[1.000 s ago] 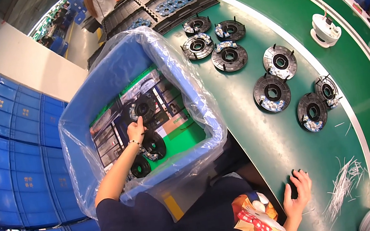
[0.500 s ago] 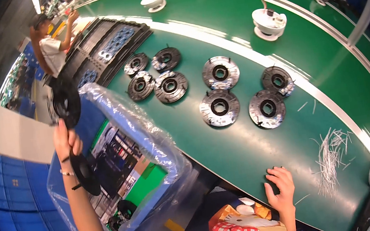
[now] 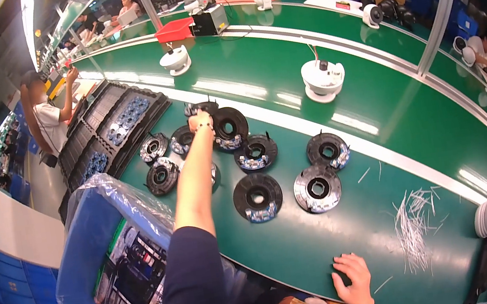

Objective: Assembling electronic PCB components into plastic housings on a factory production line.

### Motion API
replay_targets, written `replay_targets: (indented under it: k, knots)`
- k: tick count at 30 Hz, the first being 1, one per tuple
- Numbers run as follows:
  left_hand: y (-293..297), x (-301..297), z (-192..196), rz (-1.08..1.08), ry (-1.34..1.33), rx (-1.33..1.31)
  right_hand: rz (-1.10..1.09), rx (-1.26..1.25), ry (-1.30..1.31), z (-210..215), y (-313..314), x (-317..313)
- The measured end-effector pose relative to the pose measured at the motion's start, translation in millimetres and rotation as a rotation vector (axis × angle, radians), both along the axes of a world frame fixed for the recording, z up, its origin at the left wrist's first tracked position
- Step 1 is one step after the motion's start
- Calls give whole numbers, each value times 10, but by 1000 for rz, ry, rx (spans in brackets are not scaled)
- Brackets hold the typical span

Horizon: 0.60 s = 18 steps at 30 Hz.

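My left hand (image 3: 200, 120) reaches out over the green table, its fingers closed at a black round plate (image 3: 202, 107). Right beside that hand is a second black round plate (image 3: 228, 123) with a centre hole and small parts along one edge; whether it touches the table I cannot tell. More such plates lie around, including one (image 3: 161, 176) to the left, one (image 3: 257, 190) nearer me and one (image 3: 317, 189) to the right. My forearm partly hides another. My right hand (image 3: 353, 279) rests at the table's near edge, fingers apart, holding nothing.
A blue bin (image 3: 78, 262) lined with clear plastic stands at the left. Behind it are black trays (image 3: 75, 147) with blue parts. Thin white strips (image 3: 414, 234) lie at the right. A white round unit (image 3: 324, 81) sits on the conveyor. Other people work farther off.
My left hand has swung from above the bin to the far side of the table, carrying two black plates among the others. My right hand stays by the edge. The view has shifted.
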<state>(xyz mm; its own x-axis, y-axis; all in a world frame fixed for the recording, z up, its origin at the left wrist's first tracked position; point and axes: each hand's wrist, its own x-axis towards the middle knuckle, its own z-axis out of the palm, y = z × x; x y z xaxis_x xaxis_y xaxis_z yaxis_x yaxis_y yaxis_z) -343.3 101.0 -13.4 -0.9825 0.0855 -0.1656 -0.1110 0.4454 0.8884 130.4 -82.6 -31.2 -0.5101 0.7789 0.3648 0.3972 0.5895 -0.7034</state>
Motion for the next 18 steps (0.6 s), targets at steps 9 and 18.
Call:
replay_targets:
  k: [9, 18]
  knots:
    - [-72, -425, -107, -208, -290, 241, 12, 11, -4, -21, 43, 5]
    - [-2150, 148, 1621, -795, 215, 30, 73, 26, -97, -11, -6, -89]
